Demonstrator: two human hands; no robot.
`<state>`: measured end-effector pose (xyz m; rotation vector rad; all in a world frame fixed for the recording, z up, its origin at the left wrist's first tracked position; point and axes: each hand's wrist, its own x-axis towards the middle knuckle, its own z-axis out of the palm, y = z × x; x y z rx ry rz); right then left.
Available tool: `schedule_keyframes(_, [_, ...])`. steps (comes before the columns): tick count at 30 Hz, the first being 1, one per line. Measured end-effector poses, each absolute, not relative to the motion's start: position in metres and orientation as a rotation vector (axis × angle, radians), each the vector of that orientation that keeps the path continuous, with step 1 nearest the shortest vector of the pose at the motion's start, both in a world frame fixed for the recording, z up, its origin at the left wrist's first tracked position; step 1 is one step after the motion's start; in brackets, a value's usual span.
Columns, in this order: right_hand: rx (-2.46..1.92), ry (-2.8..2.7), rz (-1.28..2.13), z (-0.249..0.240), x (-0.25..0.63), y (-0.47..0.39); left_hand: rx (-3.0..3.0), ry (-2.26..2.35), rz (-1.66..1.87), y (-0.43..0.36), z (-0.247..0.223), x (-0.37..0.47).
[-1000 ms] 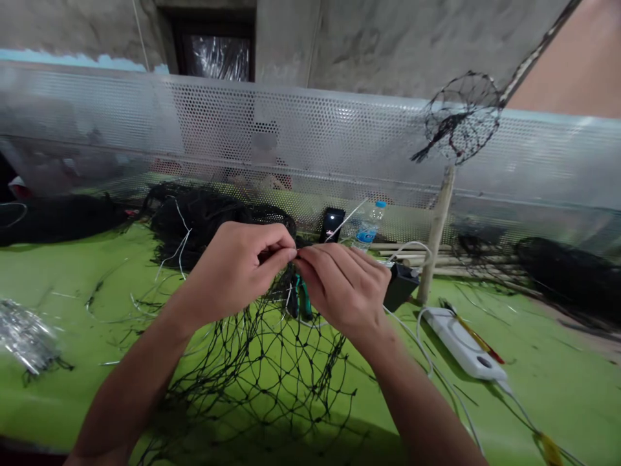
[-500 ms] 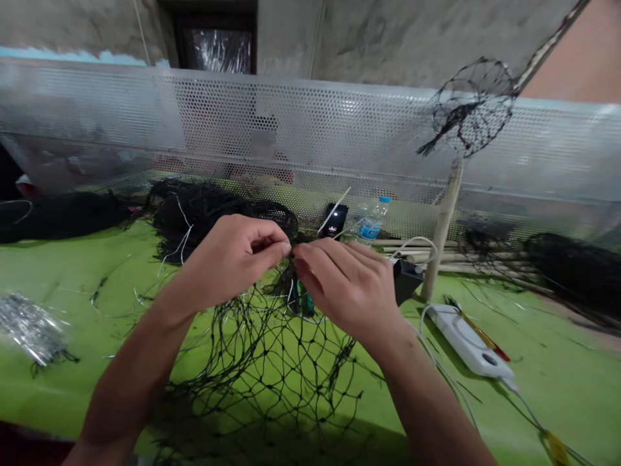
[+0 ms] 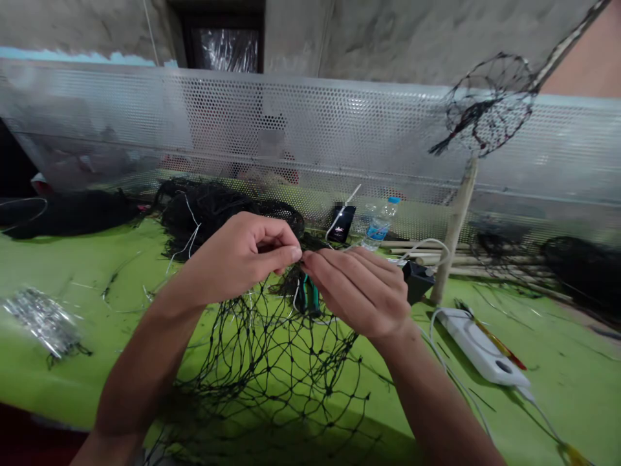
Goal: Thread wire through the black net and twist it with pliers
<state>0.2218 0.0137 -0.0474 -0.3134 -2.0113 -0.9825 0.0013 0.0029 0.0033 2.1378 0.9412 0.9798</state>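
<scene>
A black knotted net (image 3: 286, 362) hangs from between my hands and spreads down over the green tabletop. My left hand (image 3: 247, 255) pinches the net's upper end between thumb and forefinger. Fingertip to fingertip with it, my right hand (image 3: 361, 285) is closed on the same bunched end, its fingers pressed together. The exact strands in the pinch are hidden by the fingertips. Just behind the net, beside my right hand, lies a tool with green-and-black handles (image 3: 309, 294), partly covered.
Black netting heaps (image 3: 208, 207) lie at the back left. A phone (image 3: 341, 223) and water bottle (image 3: 381, 223) stand behind my hands. To the right are a wooden post (image 3: 453, 233), a white power strip (image 3: 480, 346) and poles. Shiny metal pieces (image 3: 41, 320) lie left.
The whole view has shifted slightly, so things appear a little further right. My fingers stay together on the net's end, and the right hand has flattened a little, showing more of the green-handled tool.
</scene>
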Motion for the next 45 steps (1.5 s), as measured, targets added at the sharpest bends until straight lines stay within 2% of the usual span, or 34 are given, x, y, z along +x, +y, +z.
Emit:
schedule_keyframes(6, [-0.510,-2.028,-0.698,-0.040,0.216,0.006,2.378,0.998,1.173,0.001,-0.004,0.003])
schedule_keyframes(10, [-0.681,-2.033,-0.475,-0.034,0.221,0.006,2.554,0.828,1.337,0.016,-0.016,0.011])
schedule_keyframes(14, [-0.783,-1.992,-0.403,-0.032,0.230,0.020,2.728,0.676,1.431,0.039,-0.027,0.019])
schedule_keyframes(18, [-0.729,-2.026,-0.492,-0.032,0.236,0.029,2.533,0.755,1.392,0.040,-0.027,0.021])
schedule_keyframes(23, [-0.496,-2.163,-0.809,-0.032,0.241,0.030,1.893,0.773,1.017,0.032,-0.018,0.017])
schedule_keyframes(31, [-0.452,-2.201,-0.944,-0.032,0.240,0.027,1.734,0.703,0.777,0.046,-0.017,0.015])
schedule_keyframes(38, [-0.518,-2.150,-0.819,-0.035,0.233,0.025,1.871,0.739,0.901,0.040,-0.019,0.017])
schedule_keyframes(45, [-0.622,-2.160,-0.659,-0.034,0.235,0.023,2.617,0.816,1.260,0.034,-0.028,0.020])
